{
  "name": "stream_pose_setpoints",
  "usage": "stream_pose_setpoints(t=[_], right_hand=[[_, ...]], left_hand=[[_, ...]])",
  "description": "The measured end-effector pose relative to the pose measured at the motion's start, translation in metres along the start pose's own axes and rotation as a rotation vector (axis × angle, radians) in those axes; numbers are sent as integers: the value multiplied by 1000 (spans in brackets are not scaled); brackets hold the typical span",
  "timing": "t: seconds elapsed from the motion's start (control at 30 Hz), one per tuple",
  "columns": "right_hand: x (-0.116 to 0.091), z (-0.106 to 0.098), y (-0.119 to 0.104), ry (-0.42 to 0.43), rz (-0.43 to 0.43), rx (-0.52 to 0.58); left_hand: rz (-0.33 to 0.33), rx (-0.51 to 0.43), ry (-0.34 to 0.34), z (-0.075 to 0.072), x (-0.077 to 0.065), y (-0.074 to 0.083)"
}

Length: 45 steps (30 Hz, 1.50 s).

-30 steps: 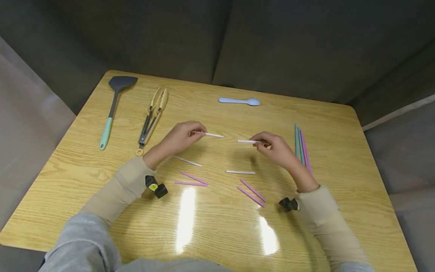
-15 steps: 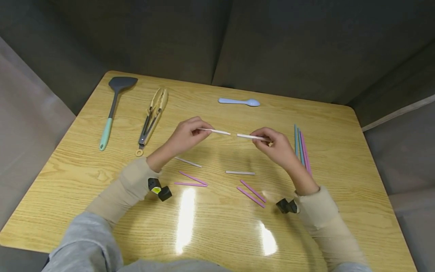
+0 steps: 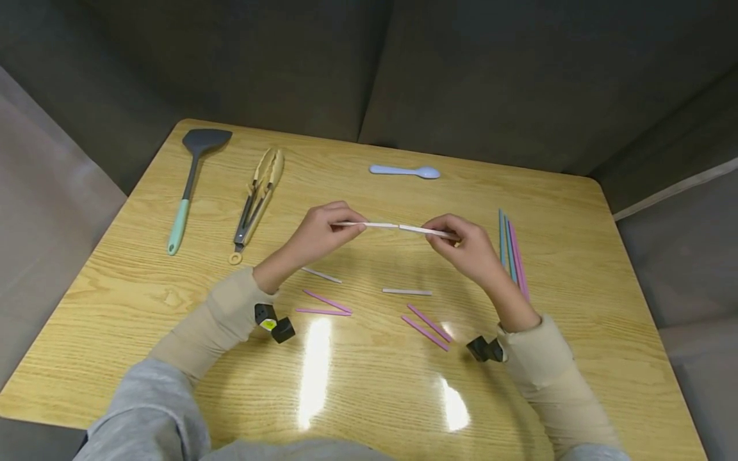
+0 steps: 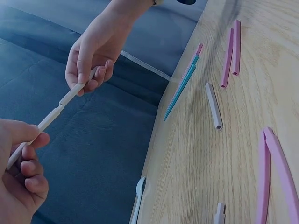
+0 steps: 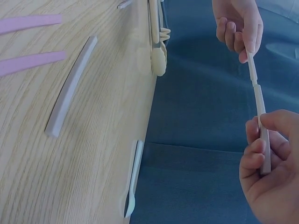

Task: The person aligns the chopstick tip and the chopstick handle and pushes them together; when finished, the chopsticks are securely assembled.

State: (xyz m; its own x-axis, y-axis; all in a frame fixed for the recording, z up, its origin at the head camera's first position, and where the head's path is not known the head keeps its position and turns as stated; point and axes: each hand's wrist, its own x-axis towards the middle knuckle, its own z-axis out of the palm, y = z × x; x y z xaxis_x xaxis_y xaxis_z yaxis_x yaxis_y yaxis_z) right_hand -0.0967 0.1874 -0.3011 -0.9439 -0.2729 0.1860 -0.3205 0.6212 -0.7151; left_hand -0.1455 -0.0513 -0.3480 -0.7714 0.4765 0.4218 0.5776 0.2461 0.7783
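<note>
My left hand [image 3: 323, 230] pinches a slim white chopstick half [image 3: 382, 225] between thumb and fingers. Opposite it, my right hand [image 3: 466, 246] grips another white chopstick half [image 3: 410, 228], whose rear end reaches back into the palm. Both pieces are held above the table, nearly in line, and their inner ends meet end to end. A narrow step shows at the joint in both wrist views. Below the hands lie two more white halves, one [image 3: 407, 292] nearer the right hand and one [image 3: 323, 275] by the left wrist.
Two pink halves [image 3: 324, 312] lie at left and two more pink halves [image 3: 425, 333] at right. Longer blue and pink chopsticks [image 3: 513, 253] rest beyond the right wrist. A spatula [image 3: 189, 182], tongs [image 3: 254, 208] and a light blue spoon [image 3: 403, 171] lie farther back.
Both hands have lifted and my left hand has moved right with its white half. The gap between the two white halves has closed until their ends meet.
</note>
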Motion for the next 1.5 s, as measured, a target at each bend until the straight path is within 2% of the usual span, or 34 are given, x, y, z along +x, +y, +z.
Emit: stream_pose_setpoints(t=[0.13, 0.4, 0.6, 0.83, 1.07, 1.1, 1.2, 1.5], right_hand=[[0, 0, 2, 3, -10, 6], [3, 5, 30, -11, -1, 24], [2, 5, 33, -26, -2, 40], [2, 4, 31, -49, 12, 63], [3, 3, 31, -78, 16, 158], [3, 3, 30, -78, 11, 174], [2, 4, 29, -71, -5, 220], [-2, 3, 5, -52, -52, 275]], left_hand=[[-4, -9, 0, 0, 0, 1], [-36, -41, -31, 0, -1, 5], [-72, -54, -61, -8, -2, 30], [-119, -86, -99, -11, -1, 38], [-130, -142, -114, -4, -1, 5], [-136, -146, -115, -4, -2, 5], [-152, -152, -112, -3, -2, 7], [-171, -134, -92, -9, -2, 35]])
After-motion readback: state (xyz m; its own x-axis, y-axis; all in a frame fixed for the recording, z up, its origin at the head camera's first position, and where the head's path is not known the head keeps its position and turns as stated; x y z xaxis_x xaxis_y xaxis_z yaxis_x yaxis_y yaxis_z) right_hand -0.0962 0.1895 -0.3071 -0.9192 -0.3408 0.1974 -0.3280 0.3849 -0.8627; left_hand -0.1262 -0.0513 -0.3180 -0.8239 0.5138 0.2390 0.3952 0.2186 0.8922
